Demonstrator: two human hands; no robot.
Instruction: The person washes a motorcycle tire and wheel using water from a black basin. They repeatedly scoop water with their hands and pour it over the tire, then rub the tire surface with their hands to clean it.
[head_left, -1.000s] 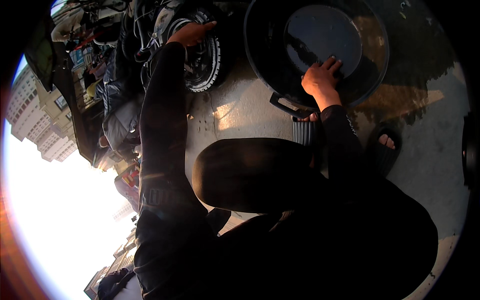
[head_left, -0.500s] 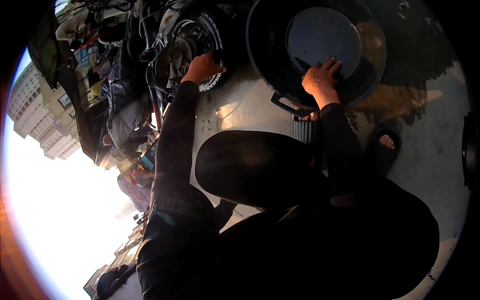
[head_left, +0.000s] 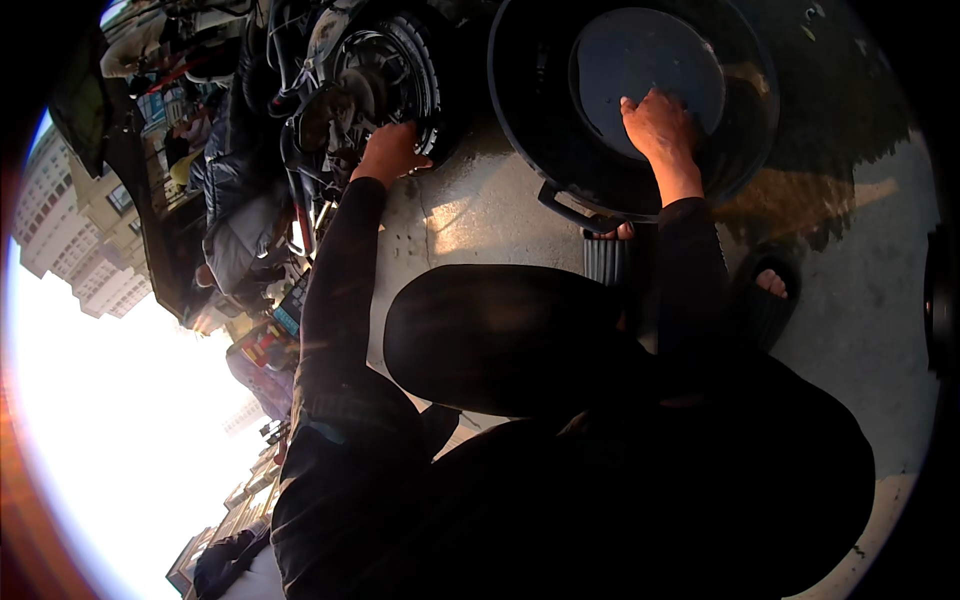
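Left hand (head_left: 388,152) closed on a motorcycle wheel (head_left: 385,80), right hand (head_left: 657,122) spread flat inside a black basin (head_left: 530,150); washing seems underway, needing steady wheel support.

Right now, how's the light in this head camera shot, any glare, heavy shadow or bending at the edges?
Head view: blown-out white sky glare at lower left; the person's dark clothing is nearly black. Low sun streaks the concrete ground. The left hand on the wheel and the right hand in the black tub are readable. Buildings bend at the rim.
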